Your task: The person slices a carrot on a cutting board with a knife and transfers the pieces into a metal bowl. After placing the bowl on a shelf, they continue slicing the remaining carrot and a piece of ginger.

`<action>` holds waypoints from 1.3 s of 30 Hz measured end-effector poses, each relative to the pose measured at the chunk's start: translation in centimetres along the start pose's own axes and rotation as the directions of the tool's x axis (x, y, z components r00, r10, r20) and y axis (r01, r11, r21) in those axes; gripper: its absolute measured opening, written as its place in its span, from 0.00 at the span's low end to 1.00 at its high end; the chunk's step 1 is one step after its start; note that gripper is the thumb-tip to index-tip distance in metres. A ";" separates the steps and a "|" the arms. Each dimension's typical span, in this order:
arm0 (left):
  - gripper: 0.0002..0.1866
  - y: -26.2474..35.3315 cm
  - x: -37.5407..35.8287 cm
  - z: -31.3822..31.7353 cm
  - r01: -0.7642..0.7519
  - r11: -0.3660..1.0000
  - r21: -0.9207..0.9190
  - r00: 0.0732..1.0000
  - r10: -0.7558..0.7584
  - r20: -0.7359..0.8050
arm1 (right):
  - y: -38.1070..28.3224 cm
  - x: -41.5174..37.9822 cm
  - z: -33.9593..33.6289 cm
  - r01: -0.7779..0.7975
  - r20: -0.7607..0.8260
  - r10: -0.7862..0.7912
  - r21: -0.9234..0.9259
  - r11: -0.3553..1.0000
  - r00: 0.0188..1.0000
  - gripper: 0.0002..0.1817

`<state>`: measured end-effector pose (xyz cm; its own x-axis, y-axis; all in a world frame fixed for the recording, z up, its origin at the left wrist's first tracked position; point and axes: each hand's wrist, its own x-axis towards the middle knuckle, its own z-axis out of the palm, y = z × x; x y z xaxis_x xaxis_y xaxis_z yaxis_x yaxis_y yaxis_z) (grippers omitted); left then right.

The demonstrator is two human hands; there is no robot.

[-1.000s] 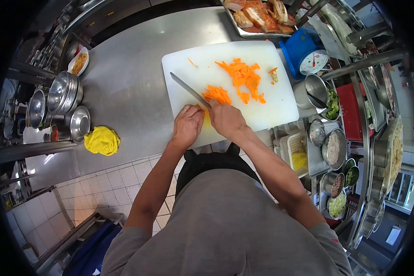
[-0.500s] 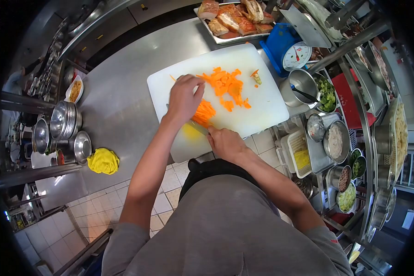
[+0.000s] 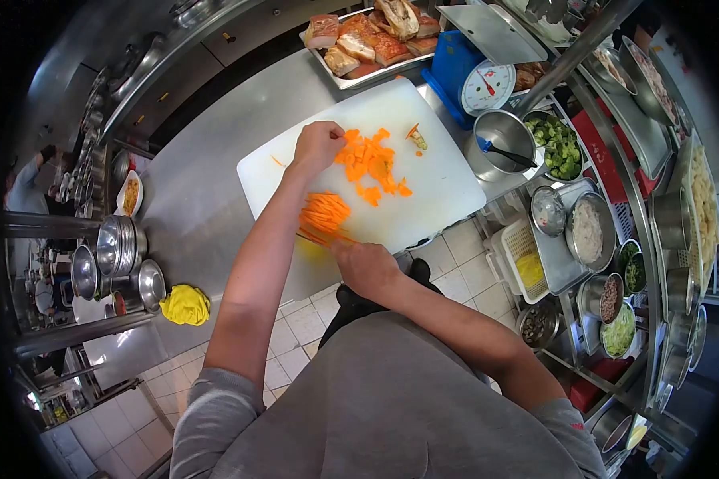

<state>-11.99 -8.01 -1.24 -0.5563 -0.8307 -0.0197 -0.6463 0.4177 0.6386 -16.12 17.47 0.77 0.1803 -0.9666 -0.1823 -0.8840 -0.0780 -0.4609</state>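
Observation:
On the white cutting board (image 3: 439, 180) lie flat orange slices (image 3: 367, 164), with a pile of thin orange strips (image 3: 324, 214) nearer the body. My left hand (image 3: 319, 147) is at the left edge of the slices, its fingers pinched together at them; what they hold is too small to name. My right hand (image 3: 366, 267) is closed around a knife handle at the board's near edge, just below the strips. The blade is mostly hidden by the strips. A small vegetable end (image 3: 418, 140) lies right of the slices.
A tray of roasted meat (image 3: 363, 73) sits beyond the board, beside a blue scale (image 3: 459, 72). To the right are a metal pot (image 3: 503, 137) and racks of food bowls. Stacked metal bowls (image 3: 116, 246) and a yellow cloth (image 3: 185, 305) are at left. Another person (image 3: 30, 180) is far left.
My left hand has moved off the strips to the slices, its fingertips now together. My right hand stays by the strips at the near edge. The view has shifted slightly.

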 end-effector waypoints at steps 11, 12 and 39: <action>0.09 -0.5 -0.7 -2.1 0.252 0.876 -0.410 0.961 -0.277 -0.001 | 0.2 0.4 0.9 0.093 -0.147 -0.088 0.024 0.995 0.985 0.07; 0.08 -0.6 -0.8 -2.3 0.242 0.887 -0.392 0.966 -0.259 0.010 | 0.2 0.4 1.1 0.101 -0.162 -0.096 0.024 0.995 0.982 0.07; 0.12 -4.5 -24.6 1.4 -0.277 0.918 0.285 0.896 0.354 -0.269 | 1.3 1.4 -1.5 0.007 0.021 -0.008 0.043 0.999 1.000 0.11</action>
<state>3.86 11.05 -4.75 -0.5868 -0.6953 0.4149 -0.5879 0.7182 0.3722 -17.67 15.62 1.19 0.1960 -0.9607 -0.1968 -0.8632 -0.0738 -0.4994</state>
